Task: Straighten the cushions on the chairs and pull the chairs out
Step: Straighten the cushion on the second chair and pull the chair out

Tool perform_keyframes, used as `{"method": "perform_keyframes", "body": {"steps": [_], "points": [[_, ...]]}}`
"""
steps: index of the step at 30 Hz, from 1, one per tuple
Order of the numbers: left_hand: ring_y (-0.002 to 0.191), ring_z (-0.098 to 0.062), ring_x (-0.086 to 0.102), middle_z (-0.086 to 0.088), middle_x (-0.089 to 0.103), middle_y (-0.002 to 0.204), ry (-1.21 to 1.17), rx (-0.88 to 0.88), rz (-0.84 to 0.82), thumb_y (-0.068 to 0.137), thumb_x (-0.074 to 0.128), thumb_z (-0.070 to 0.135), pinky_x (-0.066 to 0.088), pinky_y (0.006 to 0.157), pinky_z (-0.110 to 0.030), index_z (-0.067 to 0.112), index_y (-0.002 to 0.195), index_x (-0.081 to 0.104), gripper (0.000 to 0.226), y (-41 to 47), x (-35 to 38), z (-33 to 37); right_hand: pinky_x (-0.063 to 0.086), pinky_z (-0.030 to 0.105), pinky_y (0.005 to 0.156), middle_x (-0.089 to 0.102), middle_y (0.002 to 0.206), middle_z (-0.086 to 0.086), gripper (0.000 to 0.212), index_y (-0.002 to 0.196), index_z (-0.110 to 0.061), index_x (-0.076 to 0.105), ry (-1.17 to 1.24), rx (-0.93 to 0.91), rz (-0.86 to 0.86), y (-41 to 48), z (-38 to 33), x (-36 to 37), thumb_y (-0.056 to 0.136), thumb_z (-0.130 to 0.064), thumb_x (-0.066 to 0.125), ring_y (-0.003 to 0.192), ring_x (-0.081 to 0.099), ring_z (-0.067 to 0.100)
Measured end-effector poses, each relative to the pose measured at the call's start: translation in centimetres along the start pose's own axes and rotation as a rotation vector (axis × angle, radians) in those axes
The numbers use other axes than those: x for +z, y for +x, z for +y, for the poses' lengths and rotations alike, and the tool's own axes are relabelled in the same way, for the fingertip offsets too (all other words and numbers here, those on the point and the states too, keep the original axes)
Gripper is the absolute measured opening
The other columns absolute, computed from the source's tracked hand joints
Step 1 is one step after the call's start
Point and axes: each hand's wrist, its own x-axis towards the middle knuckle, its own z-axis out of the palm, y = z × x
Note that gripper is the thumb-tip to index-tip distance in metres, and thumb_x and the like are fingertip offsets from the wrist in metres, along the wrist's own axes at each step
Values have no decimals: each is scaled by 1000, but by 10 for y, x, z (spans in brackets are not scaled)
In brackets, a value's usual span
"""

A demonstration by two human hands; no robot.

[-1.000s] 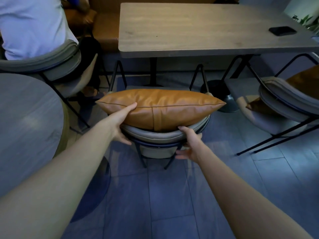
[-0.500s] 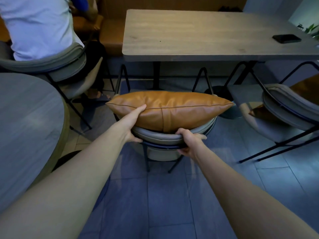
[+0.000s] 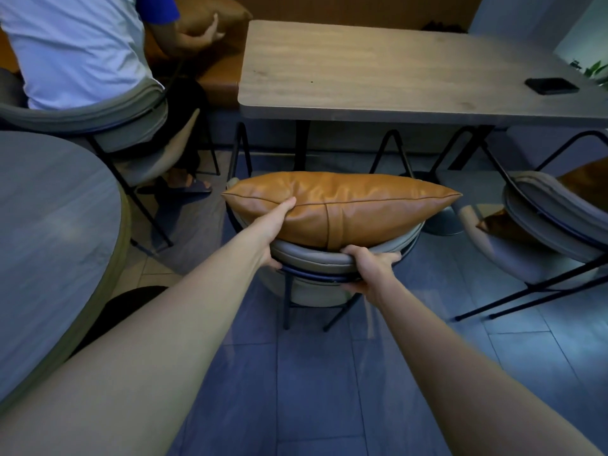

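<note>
While the cushion (image 3: 339, 205) lay across the chair (image 3: 316, 258) back at mid-frame, the left hand (image 3: 274, 222) cupped its left end and the right hand (image 3: 370, 266) gripped the backrest rim. Pulling evenly from that rim, away from the tabletop (image 3: 394, 74), with the cushion steadied, looked wisest.

Cushion (image 3: 342, 205) smooth glossy leather; chair (image 3: 316, 261) matt padded, metal legs; table (image 3: 378, 67) wood-grain.
</note>
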Motion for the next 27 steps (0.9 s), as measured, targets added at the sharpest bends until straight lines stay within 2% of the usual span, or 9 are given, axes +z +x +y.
{"method": "perform_keyframes", "body": {"steps": [4, 6, 9, 10, 12, 14, 17, 22, 27], "points": [[135, -42, 39, -17, 35, 154, 11, 0, -27, 71, 74, 67, 31, 105, -66, 17, 154, 19, 111, 3, 12, 1, 54, 61, 96, 30, 159, 20, 130, 161, -24, -14, -78, -35, 23, 5, -9, -9, 76, -40, 84, 131, 49, 47], [134, -42, 40, -16, 37, 153, 13, -1, -46, 71, 74, 68, 31, 105, -66, 18, 154, 20, 111, 2, 12, 0, 40, 59, 109, 23, 162, 21, 121, 161, -13, 3, -306, -170, 176, -4, -6, -7, 77, -52, 81, 141, 37, 47], [136, -42, 38, -18, 35, 155, 39, -25, -115, 67, 75, 71, 29, 108, -67, 19, 155, 20, 115, -3, 1, -2, 40, 57, 98, 56, 129, 23, 60, 123, -3, 52, -753, -789, 457, -27, 14, -4, 86, -44, 74, 121, 52, 46], [137, -44, 36, -19, 33, 156, 59, -38, -133, 65, 75, 73, 29, 108, -68, 20, 155, 19, 119, -5, -3, -2, 43, 55, 93, 62, 110, 22, 40, 106, -3, 58, -870, -1014, 460, -33, 20, -2, 88, -35, 73, 108, 58, 45], [138, -48, 33, -20, 29, 157, 108, -46, -144, 58, 76, 77, 30, 106, -71, 23, 156, 16, 126, -9, -11, -4, 47, 51, 86, 65, 91, 18, 28, 96, -4, 63, -1084, -1259, 326, -42, 27, 6, 88, -29, 74, 92, 62, 42], [137, -45, 36, -18, 33, 156, 117, -17, -105, 52, 78, 78, 32, 105, -70, 24, 156, 17, 131, -10, -16, -6, 47, 47, 89, 65, 99, 15, 37, 109, -7, 62, -1307, -1218, 196, -47, 25, 19, 93, -40, 67, 97, 62, 38], [132, -36, 44, -13, 41, 151, 42, 86, -6, 43, 86, 71, 37, 106, -62, 20, 157, 10, 146, -2, -20, -5, 45, 40, 93, 65, 114, 7, 47, 121, -15, 54, -1533, -1126, 177, -46, 17, 41, 101, -56, 46, 106, 62, 30], [131, -27, 45, -7, 44, 149, 3, 173, 24, 38, 87, 71, 38, 110, -48, 16, 157, 2, 156, 11, -26, -1, 46, 39, 88, 72, 112, 6, 52, 115, -16, 55, -1552, -1030, 178, -40, 8, 72, 99, -64, 44, 105, 67, 28], [132, -31, 44, -5, 41, 151, 33, 155, -4, 33, 84, 76, 37, 108, -55, 21, 157, 8, 156, 19, -25, 4, 45, 39, 84, 74, 105, 4, 53, 107, -18, 55, -1548, -1033, 232, -31, 7, 72, 97, -68, 43, 100, 70, 26]]}}
